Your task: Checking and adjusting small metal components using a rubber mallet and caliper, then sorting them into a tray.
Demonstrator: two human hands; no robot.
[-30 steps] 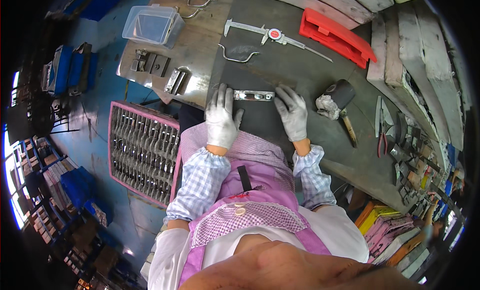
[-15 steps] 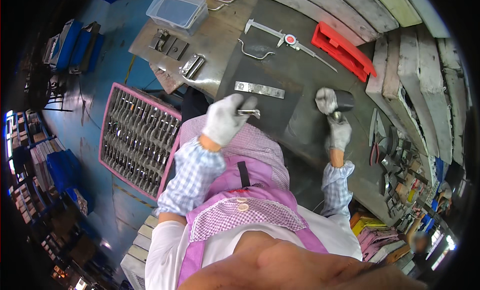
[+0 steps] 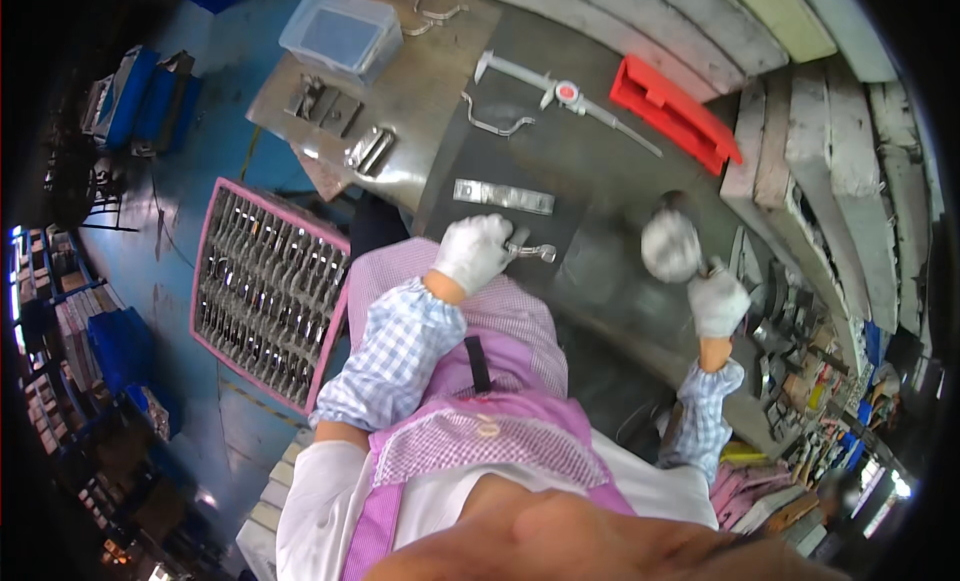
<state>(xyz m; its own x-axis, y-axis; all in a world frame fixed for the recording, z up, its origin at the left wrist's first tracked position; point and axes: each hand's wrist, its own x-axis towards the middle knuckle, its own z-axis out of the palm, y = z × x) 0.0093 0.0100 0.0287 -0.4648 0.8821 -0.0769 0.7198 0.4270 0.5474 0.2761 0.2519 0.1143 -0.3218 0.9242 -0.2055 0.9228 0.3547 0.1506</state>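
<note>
Red flat case (image 3: pixel 676 112) and clear lidded box (image 3: pixel 341 30) on bench.

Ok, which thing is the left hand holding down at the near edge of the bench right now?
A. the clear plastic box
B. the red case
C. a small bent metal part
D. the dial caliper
C: the gloved left hand grips a small bent metal part just below the flat metal bar, while the red case, dial caliper and clear plastic box lie untouched farther back.

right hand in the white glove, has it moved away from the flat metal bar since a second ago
Yes. The right hand left the flat metal bar and moved right, now lifting a wrapped mallet.
</note>
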